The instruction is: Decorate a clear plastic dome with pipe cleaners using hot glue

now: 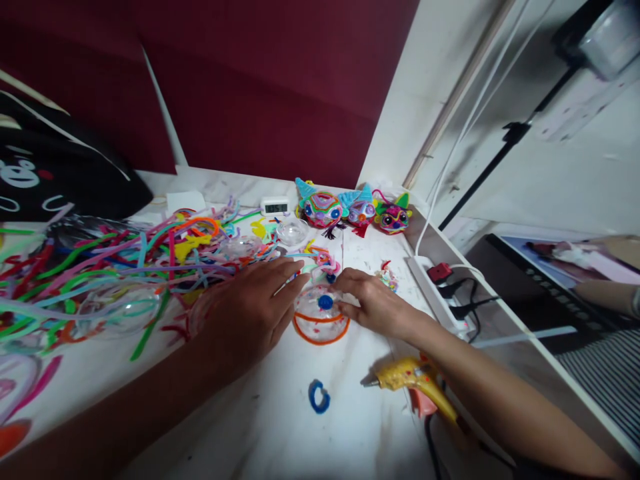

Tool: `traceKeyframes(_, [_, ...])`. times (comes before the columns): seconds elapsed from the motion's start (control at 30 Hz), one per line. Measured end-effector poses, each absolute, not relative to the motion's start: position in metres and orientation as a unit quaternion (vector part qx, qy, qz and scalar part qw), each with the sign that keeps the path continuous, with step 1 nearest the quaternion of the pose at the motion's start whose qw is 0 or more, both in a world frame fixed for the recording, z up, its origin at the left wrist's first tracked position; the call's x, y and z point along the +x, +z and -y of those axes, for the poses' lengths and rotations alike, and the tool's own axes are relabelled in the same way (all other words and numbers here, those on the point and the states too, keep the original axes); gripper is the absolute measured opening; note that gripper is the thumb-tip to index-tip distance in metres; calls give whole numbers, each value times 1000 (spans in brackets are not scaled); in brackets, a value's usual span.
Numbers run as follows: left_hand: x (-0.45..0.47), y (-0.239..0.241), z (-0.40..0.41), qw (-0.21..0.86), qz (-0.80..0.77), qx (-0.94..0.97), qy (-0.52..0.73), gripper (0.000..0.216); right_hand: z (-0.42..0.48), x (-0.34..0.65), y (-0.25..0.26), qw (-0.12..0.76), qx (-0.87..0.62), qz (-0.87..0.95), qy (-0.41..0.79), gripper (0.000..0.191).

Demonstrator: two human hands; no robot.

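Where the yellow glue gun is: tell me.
In the head view, the yellow glue gun lies at lower right, between the blue C-shaped ring and the right forearm.

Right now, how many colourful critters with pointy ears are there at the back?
3. The left critter has blue ears, near the small digital display; the middle critter has blue ears too; the right critter has green ears. None looks hidden.

No word or number can be read for certain. The small white digital clock (275,206) on the far side of the worktop (270,427) shows dark digits, too small and blurred to make out. The black bag (85,177) at far left bears a white print with a red dot. Pale marks on a dark panel (520,283) at right are illegible.
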State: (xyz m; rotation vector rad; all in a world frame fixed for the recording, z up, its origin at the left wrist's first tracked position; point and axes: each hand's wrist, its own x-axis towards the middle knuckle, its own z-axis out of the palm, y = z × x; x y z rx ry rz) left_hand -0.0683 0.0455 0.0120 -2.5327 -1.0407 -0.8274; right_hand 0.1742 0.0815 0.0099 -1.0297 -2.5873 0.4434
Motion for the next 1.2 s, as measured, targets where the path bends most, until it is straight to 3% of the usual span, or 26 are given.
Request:
traceKeyframes(0.17, [-68, 15, -46, 145, 350, -881, -285, 32, -81, 170, 7, 150, -349, 914, 146, 31])
traceKeyframes(0.57, [-63, 11, -46, 161, 340, -885, -273, 28, -78, 164, 6, 166, -326, 919, 146, 21])
traceKeyframes(0.83, [-62, 12, -45, 151, 352, -883, -271, 28, -86, 166, 2, 241, -352, 882, 200, 22])
traceKeyframes(1.03, [-59, 15, -37, 52, 397, -861, -314, 27, -80, 165, 10, 300, -403, 742, 444, 28])
traceKeyframes(1.2, [-53, 19, -29, -192, 436, -814, -333, 23, -62, 155, 23, 305, -401, 634, 587, 40])
